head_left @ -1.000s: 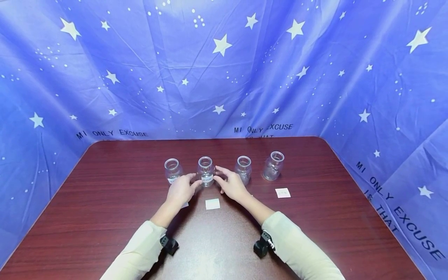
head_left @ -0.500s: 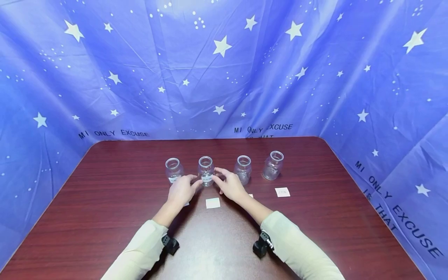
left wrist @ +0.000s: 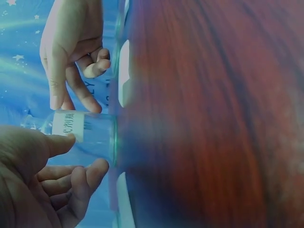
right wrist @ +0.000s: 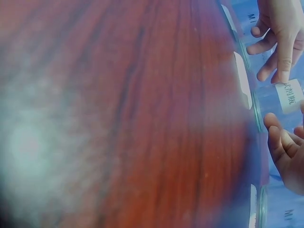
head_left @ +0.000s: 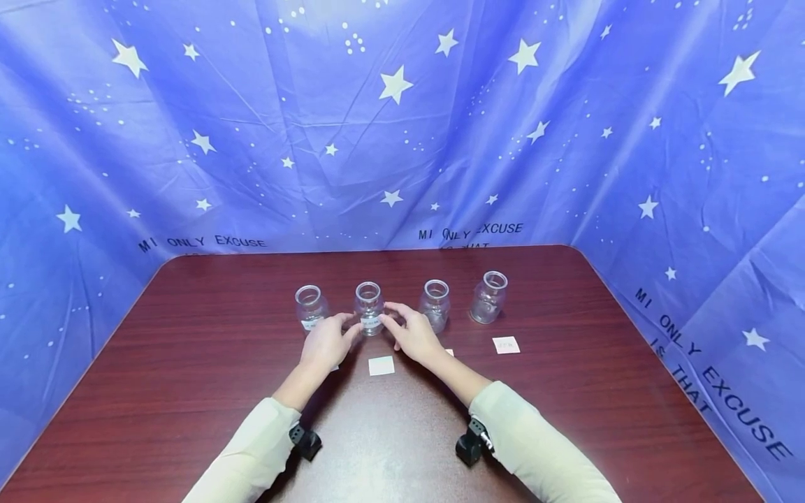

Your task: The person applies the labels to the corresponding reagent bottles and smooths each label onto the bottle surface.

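Several clear glass jars stand in a row in the head view. The second jar from the left [head_left: 369, 307] is upright between my two hands and bears a white label [head_left: 372, 321] with dark writing. My left hand [head_left: 325, 342] holds its left side, the thumb on the label's end in the left wrist view. From the other side my right hand [head_left: 415, 334] holds the jar, its thumb at the label's opposite end. The leftmost jar [head_left: 309, 302], also labelled, is partly hidden behind my left hand. My right hand partly covers the third jar [head_left: 435, 304].
At the far right of the row stands another glass jar [head_left: 489, 299], with a white paper slip [head_left: 506, 345] in front. A second slip [head_left: 381, 366] lies before the held jar. Hands partly hide further slips. A blue starry curtain [head_left: 390, 126] rises behind the brown table [head_left: 207, 321].
Both hands stay at the second jar with almost the same hold. The whole view shifts very slightly; the jars and paper slips keep their places on the table.
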